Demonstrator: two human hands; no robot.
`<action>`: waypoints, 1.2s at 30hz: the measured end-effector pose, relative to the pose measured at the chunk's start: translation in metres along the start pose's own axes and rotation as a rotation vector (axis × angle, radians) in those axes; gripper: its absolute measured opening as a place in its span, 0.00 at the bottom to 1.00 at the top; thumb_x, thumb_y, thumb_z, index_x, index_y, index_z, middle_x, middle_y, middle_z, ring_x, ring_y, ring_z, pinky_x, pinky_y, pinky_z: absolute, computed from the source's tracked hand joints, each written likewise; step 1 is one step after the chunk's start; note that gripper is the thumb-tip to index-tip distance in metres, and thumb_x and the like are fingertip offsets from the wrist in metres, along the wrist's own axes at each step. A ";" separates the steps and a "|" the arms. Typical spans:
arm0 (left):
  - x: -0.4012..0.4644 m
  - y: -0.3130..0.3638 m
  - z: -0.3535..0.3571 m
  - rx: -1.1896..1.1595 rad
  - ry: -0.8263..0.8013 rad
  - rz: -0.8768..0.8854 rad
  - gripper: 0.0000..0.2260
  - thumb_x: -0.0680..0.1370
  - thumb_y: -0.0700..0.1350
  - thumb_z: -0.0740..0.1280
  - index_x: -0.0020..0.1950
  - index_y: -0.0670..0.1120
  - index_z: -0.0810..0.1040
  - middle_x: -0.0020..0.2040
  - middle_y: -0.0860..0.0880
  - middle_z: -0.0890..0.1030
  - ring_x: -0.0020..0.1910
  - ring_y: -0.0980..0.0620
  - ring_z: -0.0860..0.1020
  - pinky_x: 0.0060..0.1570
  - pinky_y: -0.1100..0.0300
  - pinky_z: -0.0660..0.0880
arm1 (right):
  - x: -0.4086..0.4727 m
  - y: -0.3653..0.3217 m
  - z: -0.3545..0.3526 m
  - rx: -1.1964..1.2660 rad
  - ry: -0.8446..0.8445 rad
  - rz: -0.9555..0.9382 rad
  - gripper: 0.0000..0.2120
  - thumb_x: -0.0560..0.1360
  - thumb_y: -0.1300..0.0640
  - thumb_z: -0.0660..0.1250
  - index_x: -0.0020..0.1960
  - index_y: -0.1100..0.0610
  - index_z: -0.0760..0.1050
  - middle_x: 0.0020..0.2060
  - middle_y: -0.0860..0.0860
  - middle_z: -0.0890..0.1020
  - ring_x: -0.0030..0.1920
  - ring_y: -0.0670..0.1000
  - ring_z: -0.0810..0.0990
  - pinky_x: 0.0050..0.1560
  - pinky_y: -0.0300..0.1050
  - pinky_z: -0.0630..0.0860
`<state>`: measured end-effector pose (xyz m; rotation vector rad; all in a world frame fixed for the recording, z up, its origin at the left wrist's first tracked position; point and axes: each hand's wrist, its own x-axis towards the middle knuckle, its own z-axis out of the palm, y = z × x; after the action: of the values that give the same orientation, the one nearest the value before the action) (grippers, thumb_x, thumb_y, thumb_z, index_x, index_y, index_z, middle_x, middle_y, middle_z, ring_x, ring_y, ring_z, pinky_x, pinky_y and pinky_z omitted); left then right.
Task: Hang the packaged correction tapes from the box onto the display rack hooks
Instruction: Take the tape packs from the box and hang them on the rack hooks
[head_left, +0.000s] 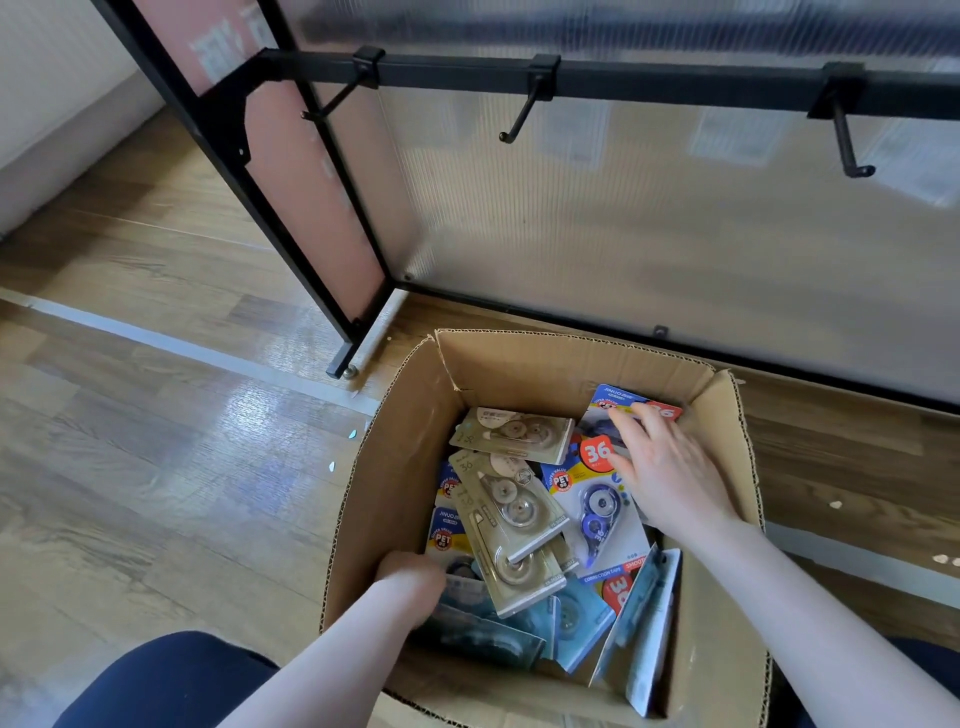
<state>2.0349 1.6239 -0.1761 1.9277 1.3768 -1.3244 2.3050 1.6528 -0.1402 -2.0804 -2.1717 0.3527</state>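
Reaching into an open brown cardboard box (395, 467) on the wooden plank floor (156, 415), both bare hands are down among the packaged correction tapes. The right hand (670, 467) lies with fingers spread and nearly straight on a blue-and-white blister card (618, 397) headed "JINUO", propped against the far right wall; whether it grips the card I cannot tell. The left hand (410, 577) is sunk at the near left side, its fingers hidden under the packs, so their state cannot be told. Between the hands lie beige-carded tapes (511, 519) and a blue-dispenser pack (597, 506) printed "36", "SUPER VALUE PET" and "CORRECTION TAPE". Behind the box stands the black metal display rack (649, 78), its three hooks (519, 117) bare.
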 end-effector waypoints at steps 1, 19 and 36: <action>0.000 -0.001 -0.001 -0.059 0.034 0.019 0.10 0.80 0.41 0.58 0.60 0.43 0.73 0.50 0.46 0.76 0.46 0.49 0.76 0.42 0.62 0.70 | -0.001 0.001 0.000 0.006 -0.003 0.008 0.22 0.77 0.51 0.64 0.69 0.55 0.67 0.64 0.55 0.71 0.59 0.58 0.75 0.54 0.53 0.74; 0.002 -0.008 -0.015 -0.524 0.353 0.316 0.10 0.76 0.46 0.66 0.56 0.45 0.78 0.56 0.48 0.79 0.53 0.51 0.77 0.49 0.57 0.78 | 0.002 -0.002 -0.003 -0.105 -0.110 0.035 0.24 0.79 0.48 0.57 0.73 0.53 0.59 0.67 0.53 0.66 0.64 0.54 0.70 0.61 0.46 0.69; 0.003 -0.005 -0.030 -0.692 0.443 0.280 0.08 0.79 0.52 0.60 0.48 0.48 0.72 0.52 0.51 0.79 0.47 0.55 0.78 0.33 0.62 0.75 | 0.028 0.002 0.011 0.020 -0.292 0.293 0.22 0.79 0.49 0.60 0.70 0.55 0.62 0.66 0.55 0.69 0.62 0.57 0.72 0.58 0.49 0.70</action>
<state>2.0442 1.6500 -0.1644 1.8562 1.4306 -0.2265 2.3027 1.6799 -0.1537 -2.4743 -1.9840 0.7461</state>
